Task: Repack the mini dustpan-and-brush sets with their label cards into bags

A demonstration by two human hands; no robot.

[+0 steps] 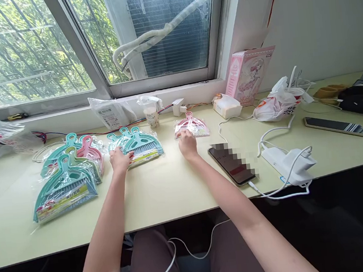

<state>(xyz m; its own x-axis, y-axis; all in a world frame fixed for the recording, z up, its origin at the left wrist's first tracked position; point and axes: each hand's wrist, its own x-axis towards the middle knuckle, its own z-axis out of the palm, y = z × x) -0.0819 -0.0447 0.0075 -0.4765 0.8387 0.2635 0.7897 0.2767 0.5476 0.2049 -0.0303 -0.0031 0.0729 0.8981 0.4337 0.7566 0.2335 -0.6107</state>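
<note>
Head view: left hand [119, 160], open, touches teal dustpans [151, 141]; right hand [188, 145], curled, touches pink dustpan [196, 123], grip unclear; light, even pressure suits slick wrapping [204, 130].

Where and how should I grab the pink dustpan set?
I'd take the pink dustpan set by its handle, coming down from above and pinching across its sides. The handle is narrow and points toward the window, while the pan flares wide toward the near side. The plastic wrap might slip, so a firm pinch seems wise.
</note>
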